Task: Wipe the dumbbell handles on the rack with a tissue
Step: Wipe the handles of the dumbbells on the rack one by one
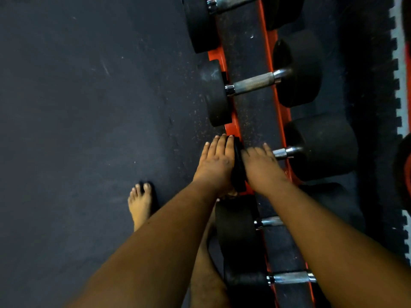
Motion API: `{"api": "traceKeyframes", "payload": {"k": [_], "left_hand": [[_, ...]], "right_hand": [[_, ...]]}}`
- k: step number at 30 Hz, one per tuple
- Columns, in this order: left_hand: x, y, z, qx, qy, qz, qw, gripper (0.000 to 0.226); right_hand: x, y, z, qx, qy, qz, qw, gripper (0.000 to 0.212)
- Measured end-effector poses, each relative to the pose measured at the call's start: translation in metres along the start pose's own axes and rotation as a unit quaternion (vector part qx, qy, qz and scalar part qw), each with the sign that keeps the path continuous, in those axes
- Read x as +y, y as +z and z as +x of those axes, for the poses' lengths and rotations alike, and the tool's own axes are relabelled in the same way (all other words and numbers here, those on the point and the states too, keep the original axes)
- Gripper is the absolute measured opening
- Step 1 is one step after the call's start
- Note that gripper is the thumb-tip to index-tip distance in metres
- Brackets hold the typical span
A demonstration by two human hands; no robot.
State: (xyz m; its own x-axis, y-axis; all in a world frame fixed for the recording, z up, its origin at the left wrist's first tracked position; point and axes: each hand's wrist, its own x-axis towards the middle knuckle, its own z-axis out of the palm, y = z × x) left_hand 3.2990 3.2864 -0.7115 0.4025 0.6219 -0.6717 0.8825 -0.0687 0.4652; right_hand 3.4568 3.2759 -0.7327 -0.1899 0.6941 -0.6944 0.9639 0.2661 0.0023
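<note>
Both hands are on the third dumbbell (pixel 320 147) of the rack (pixel 231 127), mid-frame. The left hand (pixel 216 162) lies flat with straight fingers over its near head (pixel 238 172), steadying it. The right hand (pixel 262 166) covers the handle (pixel 283 152), with only the chrome far end showing; its fingers look roughly straight across the bar, but whether they wrap underneath cannot be told. No tissue is visible; it may be under the right palm, hidden.

Other dumbbells sit farther up the rack: one (pixel 255 83) with its knurled handle fully exposed, another at the top edge (pixel 231 3). Two more handles (pixel 270 222) (pixel 291 277) lie nearer, partly behind the right forearm. A bare foot (pixel 140 203) stands on the dark floor (pixel 77 107) to the left.

Step, by my read: wiping or about to wipe this handle, left hand bracing. Progress along the rack is unclear, since nothing shows which handles are already done.

The next move likely calls for sliding the right hand along the bar toward the far head to cover the exposed end, keeping the left hand pressing so the dumbbell doesn't roll in its cradle. After that, shift to a neighbouring handle.
</note>
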Motion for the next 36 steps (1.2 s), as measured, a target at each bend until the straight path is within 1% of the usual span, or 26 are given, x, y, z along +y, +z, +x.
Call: {"api": "traceKeyframes", "payload": {"k": [2, 3, 4, 6, 8, 9, 10, 12, 13, 15, 16, 17, 18, 20, 22, 23, 24, 26, 27, 28, 29, 31, 33, 34, 35, 36], "left_hand": [[0.000, 0.001, 0.000, 0.008, 0.002, -0.006, 1.000, 0.148], [-0.001, 0.001, 0.000, 0.008, 0.005, -0.007, 1.000, 0.148], [-0.002, 0.002, 0.000, 0.011, 0.008, -0.007, 1.000, 0.149], [-0.003, 0.005, 0.001, 0.015, 0.011, -0.003, 1.000, 0.151], [-0.004, 0.005, 0.001, 0.013, 0.012, -0.001, 1.000, 0.153], [-0.004, 0.005, 0.002, 0.011, 0.014, 0.002, 1.000, 0.153], [-0.004, 0.004, 0.002, 0.011, 0.017, 0.001, 1.000, 0.153], [-0.004, 0.003, -0.001, 0.008, 0.018, -0.005, 1.000, 0.151], [-0.003, 0.002, -0.002, 0.008, 0.018, -0.008, 1.000, 0.150], [-0.003, 0.000, -0.002, 0.011, 0.019, -0.016, 1.000, 0.148], [-0.003, 0.000, -0.003, 0.011, 0.018, -0.019, 1.000, 0.147], [-0.003, 0.000, -0.002, 0.012, 0.018, -0.018, 1.000, 0.147], [-0.003, 0.000, -0.002, 0.012, 0.017, -0.017, 1.000, 0.147], [-0.004, 0.001, -0.001, 0.008, 0.015, -0.014, 1.000, 0.148], [-0.004, 0.001, -0.001, 0.005, 0.015, -0.011, 1.000, 0.150], [-0.004, 0.000, -0.001, 0.002, 0.015, -0.013, 1.000, 0.150], [-0.003, -0.001, -0.001, 0.001, 0.016, -0.016, 1.000, 0.150], [-0.003, -0.001, -0.002, 0.005, 0.016, -0.017, 1.000, 0.149], [-0.003, -0.001, -0.001, 0.008, 0.016, -0.016, 1.000, 0.149], [-0.004, 0.001, -0.001, 0.009, 0.016, -0.014, 1.000, 0.149], [-0.004, 0.002, -0.001, 0.010, 0.016, -0.014, 1.000, 0.149], [-0.005, 0.004, 0.000, 0.011, 0.016, -0.011, 1.000, 0.150], [-0.005, 0.003, 0.001, 0.007, 0.017, -0.011, 1.000, 0.151], [-0.004, 0.003, 0.001, 0.006, 0.017, -0.010, 1.000, 0.151], [-0.004, 0.002, 0.001, 0.006, 0.017, -0.009, 1.000, 0.152], [-0.004, 0.002, 0.000, 0.008, 0.017, -0.008, 1.000, 0.152]], "right_hand": [[0.001, 0.016, -0.023, 0.059, -0.013, -0.004, 0.998, 0.064], [0.003, 0.023, -0.034, 0.072, -0.022, -0.017, 0.997, 0.068], [0.006, 0.025, -0.039, 0.075, -0.028, -0.034, 0.996, 0.068], [0.006, 0.023, -0.029, 0.078, -0.019, -0.048, 0.996, 0.054], [-0.001, 0.008, -0.003, 0.037, 0.007, -0.046, 0.998, 0.037], [-0.004, 0.003, 0.007, 0.019, 0.016, -0.046, 0.999, 0.033], [-0.006, 0.002, 0.013, 0.008, 0.023, -0.037, 0.999, 0.034], [-0.005, 0.009, 0.007, 0.009, 0.032, -0.022, 0.999, 0.051], [-0.004, 0.016, -0.004, 0.032, 0.031, -0.019, 0.999, 0.061], [-0.002, 0.030, -0.030, 0.077, 0.009, -0.022, 0.997, 0.068], [0.001, 0.032, -0.034, 0.078, 0.002, -0.036, 0.996, 0.065], [0.005, 0.028, -0.031, 0.070, 0.005, -0.043, 0.997, 0.059], [0.006, 0.021, -0.023, 0.067, 0.014, -0.052, 0.996, 0.048], [0.004, -0.001, 0.002, 0.026, 0.031, -0.054, 0.998, 0.029], [-0.002, -0.011, 0.012, -0.002, 0.032, -0.038, 0.999, 0.026], [-0.004, -0.007, 0.009, -0.002, 0.029, -0.034, 0.999, 0.031], [-0.002, 0.001, -0.001, 0.005, 0.026, -0.030, 0.999, 0.041], [0.001, 0.023, -0.032, 0.055, 0.003, -0.045, 0.997, 0.065], [0.004, 0.031, -0.045, 0.061, -0.005, -0.072, 0.995, 0.069], [0.010, 0.036, -0.050, 0.059, -0.005, -0.097, 0.994, 0.070], [0.014, 0.034, -0.046, 0.055, 0.000, -0.098, 0.994, 0.066], [0.012, 0.021, -0.023, 0.070, 0.032, -0.065, 0.995, 0.048], [0.005, 0.004, 0.002, 0.039, 0.043, -0.041, 0.997, 0.030], [0.004, 0.000, 0.006, 0.036, 0.043, -0.031, 0.998, 0.027], [0.006, 0.002, 0.003, 0.038, 0.037, -0.033, 0.998, 0.030], [0.010, 0.008, -0.007, 0.049, 0.028, -0.032, 0.998, 0.038]]}}
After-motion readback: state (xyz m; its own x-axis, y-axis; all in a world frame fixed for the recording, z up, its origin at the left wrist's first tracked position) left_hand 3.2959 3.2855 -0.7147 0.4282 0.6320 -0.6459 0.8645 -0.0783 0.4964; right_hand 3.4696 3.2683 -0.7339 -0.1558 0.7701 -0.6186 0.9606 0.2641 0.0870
